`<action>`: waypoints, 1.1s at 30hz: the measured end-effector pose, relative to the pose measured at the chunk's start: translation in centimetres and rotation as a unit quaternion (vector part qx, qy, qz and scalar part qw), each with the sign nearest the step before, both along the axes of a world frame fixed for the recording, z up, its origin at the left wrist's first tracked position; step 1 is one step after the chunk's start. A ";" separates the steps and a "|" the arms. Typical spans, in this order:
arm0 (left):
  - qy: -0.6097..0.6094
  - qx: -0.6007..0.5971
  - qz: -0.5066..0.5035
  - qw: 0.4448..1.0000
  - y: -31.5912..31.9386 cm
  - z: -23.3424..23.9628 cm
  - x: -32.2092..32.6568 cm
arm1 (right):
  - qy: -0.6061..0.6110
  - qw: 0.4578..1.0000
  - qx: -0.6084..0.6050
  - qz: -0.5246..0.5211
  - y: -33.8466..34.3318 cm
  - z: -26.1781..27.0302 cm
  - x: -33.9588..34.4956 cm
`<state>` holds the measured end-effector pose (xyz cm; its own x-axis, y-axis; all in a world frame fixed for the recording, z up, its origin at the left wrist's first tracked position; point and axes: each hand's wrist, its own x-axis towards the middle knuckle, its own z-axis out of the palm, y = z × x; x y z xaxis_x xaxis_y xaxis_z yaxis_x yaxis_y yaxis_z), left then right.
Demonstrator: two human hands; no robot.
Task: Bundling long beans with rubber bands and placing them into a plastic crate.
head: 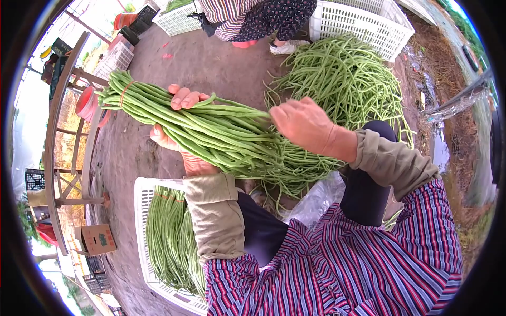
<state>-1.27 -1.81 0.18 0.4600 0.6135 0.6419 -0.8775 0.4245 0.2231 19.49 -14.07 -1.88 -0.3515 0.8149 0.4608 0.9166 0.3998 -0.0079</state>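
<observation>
A thick bundle of green yardlong beans (pixel 221 132) lies across my left hand (pixel 168 140), whose fingers and thumb wrap around it. Near one end, an orange-red band (pixel 125 94) circles the bundle; the other end fans out loosely. My right hand (pixel 304 124) is blurred, its fingers curled beside the upper edge of the loose end. Whether a bean is pinched in them cannot be made out. Beyond and below that hand spreads a large heap of loose yardlong beans (pixel 344 83) on the ground.
At my left, a white plastic crate (pixel 143 233) contains banded bean bundles (pixel 168 237). Clear plastic sheeting (pixel 322 197) lies between my knees. Ahead crouches another person (pixel 272 17), beside a white crate (pixel 355 25). A wooden frame (pixel 53 130) and a cardboard box (pixel 99 240) stand farther left.
</observation>
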 end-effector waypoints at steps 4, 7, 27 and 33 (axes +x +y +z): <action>-0.003 0.034 -0.032 0.999 0.1 -0.4 0.4 | -0.012 0.991 -0.132 0.011 -1.6 -2.2 -2.5; 0.010 0.064 -0.071 0.995 0.5 -0.3 0.5 | 0.080 0.980 -0.173 0.062 -1.7 -2.9 -2.8; 0.090 0.046 -0.050 0.994 -0.9 -0.2 2.0 | 0.324 0.931 0.032 0.162 1.9 4.5 -1.4; 0.148 -0.037 -0.025 0.988 -1.2 -0.3 1.7 | 0.159 0.983 -0.044 0.075 -1.1 2.6 -2.0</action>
<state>0.39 -3.03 -0.14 0.6518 0.6252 0.4292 -0.7559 0.4904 0.4336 17.53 -15.15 0.74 -0.3209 0.8068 0.4961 0.7927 0.5154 -0.3255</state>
